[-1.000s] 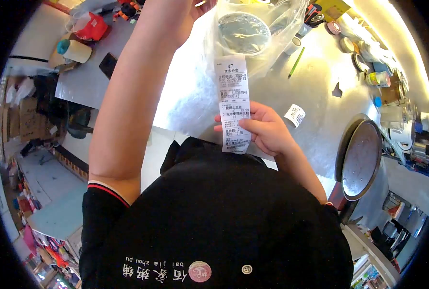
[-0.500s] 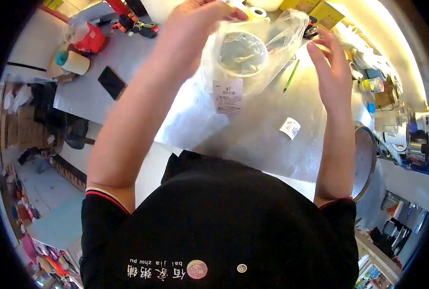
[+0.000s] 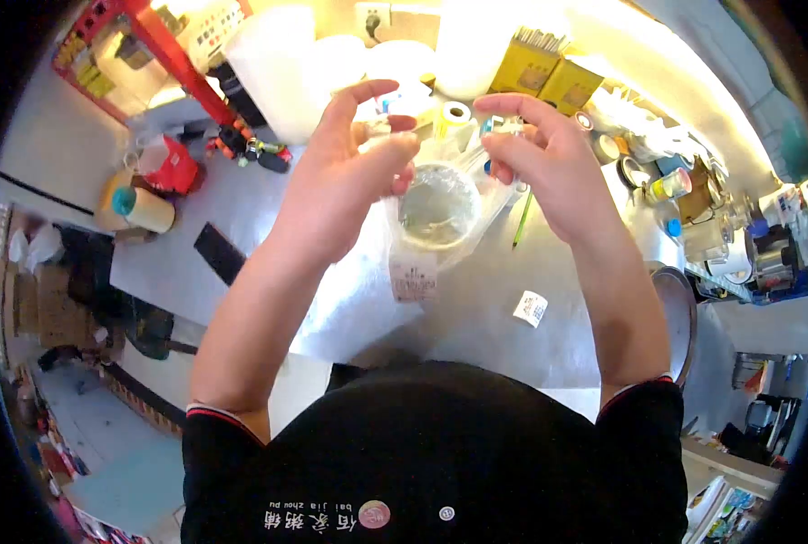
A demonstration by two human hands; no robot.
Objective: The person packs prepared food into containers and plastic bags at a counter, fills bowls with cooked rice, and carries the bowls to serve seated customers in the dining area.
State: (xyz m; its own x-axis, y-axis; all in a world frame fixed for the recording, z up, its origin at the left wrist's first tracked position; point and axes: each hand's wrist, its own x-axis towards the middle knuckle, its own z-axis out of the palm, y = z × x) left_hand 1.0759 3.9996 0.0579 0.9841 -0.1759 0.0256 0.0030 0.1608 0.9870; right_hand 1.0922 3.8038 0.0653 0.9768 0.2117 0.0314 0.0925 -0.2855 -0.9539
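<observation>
Bag (image 3: 487, 189) at upper centre of the frame, thin and clear, around an upright round container (image 3: 438, 208). Saw the left hand (image 3: 349, 172) beside the bag's upper left, fingers curled, thumb close, narrow opening; could not tell of any plastic pinched there. Saw the right hand (image 3: 549, 168) at the bag's upper right, thumb and fingers nearly together; could not tell of a firm hold either. Judged best handled with even, light tension on both sides, container level, fingers well away from the printed slip (image 3: 414, 279) near its lower edge. Counted two hands, one bag, one container, one printed slip, one small slip (image 3: 531, 308) right of centre, one green pencil (image 3: 523, 220), one phone (image 3: 219, 254) at left, two yellow boxes (image 3: 523, 68) at upper right.
</observation>
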